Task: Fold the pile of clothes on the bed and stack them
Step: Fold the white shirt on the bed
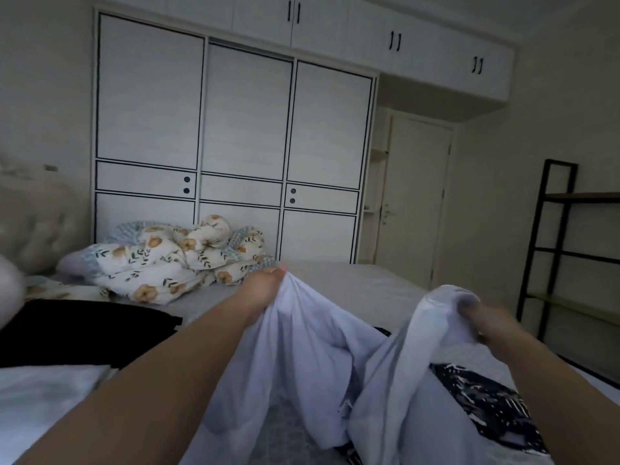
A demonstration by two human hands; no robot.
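Observation:
A pale lilac-white garment point(312, 357) hangs between my two hands above the grey bed point(362, 286). My left hand point(265, 285) grips one bunched edge of it at the centre of the view. My right hand point(483, 318), blurred, grips the other edge farther right, with cloth wrapped over the fingers. Under the garment on the right lies a black cloth with white print point(486, 401). A black garment point(77, 330) lies flat on the left, and a light folded piece point(47, 397) sits in front of it.
A rumpled floral duvet point(174, 260) is heaped at the far side of the bed. A white wardrobe point(235, 146) fills the wall behind. A black metal shelf point(550, 250) stands at the right, next to a closed door point(416, 203).

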